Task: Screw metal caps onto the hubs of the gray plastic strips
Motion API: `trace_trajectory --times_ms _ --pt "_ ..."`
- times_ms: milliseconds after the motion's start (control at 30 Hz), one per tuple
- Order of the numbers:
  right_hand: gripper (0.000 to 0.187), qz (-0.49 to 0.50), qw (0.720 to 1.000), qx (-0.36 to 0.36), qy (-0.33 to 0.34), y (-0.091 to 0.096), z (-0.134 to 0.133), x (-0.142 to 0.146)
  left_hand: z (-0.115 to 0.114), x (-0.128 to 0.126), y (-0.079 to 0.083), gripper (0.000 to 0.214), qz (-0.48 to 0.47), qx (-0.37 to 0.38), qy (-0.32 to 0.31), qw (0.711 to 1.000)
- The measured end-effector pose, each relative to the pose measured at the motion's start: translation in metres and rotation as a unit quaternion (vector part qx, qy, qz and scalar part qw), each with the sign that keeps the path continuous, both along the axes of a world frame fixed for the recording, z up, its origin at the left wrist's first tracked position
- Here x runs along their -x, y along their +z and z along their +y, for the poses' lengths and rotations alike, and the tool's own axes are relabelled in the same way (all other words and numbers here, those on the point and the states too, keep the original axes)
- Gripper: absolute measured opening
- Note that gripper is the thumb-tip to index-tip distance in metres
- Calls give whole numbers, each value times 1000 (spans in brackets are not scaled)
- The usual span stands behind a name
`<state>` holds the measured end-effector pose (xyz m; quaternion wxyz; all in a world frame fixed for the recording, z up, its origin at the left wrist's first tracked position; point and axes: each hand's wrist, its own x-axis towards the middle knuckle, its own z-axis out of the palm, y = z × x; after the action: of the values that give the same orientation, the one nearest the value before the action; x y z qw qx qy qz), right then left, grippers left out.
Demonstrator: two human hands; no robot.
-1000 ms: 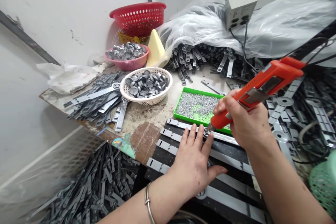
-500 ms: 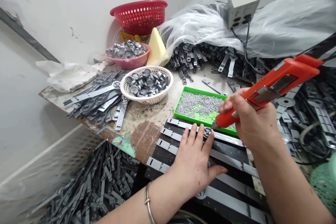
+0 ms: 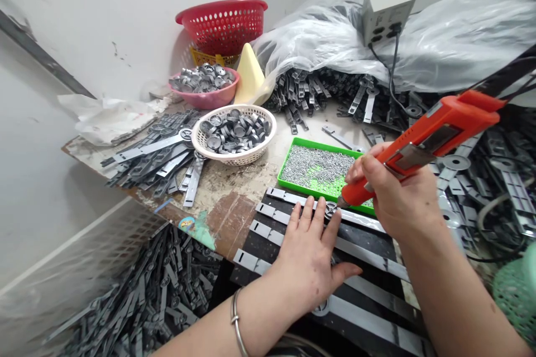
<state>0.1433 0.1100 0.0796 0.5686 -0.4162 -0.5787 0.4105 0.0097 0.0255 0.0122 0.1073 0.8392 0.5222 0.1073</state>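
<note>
An orange electric screwdriver (image 3: 427, 134) is gripped in my right hand (image 3: 402, 189), tilted with its tip down at the round hub of the farthest grey plastic strip (image 3: 360, 218). My left hand (image 3: 307, 256) lies flat, fingers spread, across the strips, its fingertips by that hub. Several such strips lie side by side on a black board (image 3: 247, 276); my palm hides their middle parts. Just beyond them sits a green tray (image 3: 286, 178) of small silver screws (image 3: 318, 164), partly covered by the screwdriver and my right hand.
A white basket (image 3: 234, 160) and a pink bowl (image 3: 209, 101) hold round grey parts. Loose strips (image 3: 154, 150) pile at the table's left edge, more (image 3: 159, 290) lie below. A power box (image 3: 387, 5) with cables stands at the back, and a mint-green basket (image 3: 515, 295) at right.
My right hand and the screwdriver have shifted slightly left, the tool's rear end a little lower. The tip stays at the hub, and my left hand keeps its place.
</note>
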Motion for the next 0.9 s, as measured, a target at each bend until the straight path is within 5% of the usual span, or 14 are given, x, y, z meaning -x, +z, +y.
trace_trajectory --times_ms 900 --pt "27 -22 1000 -10 4 4 -8 7 0 0 1 85 13 -2 -1 1000"
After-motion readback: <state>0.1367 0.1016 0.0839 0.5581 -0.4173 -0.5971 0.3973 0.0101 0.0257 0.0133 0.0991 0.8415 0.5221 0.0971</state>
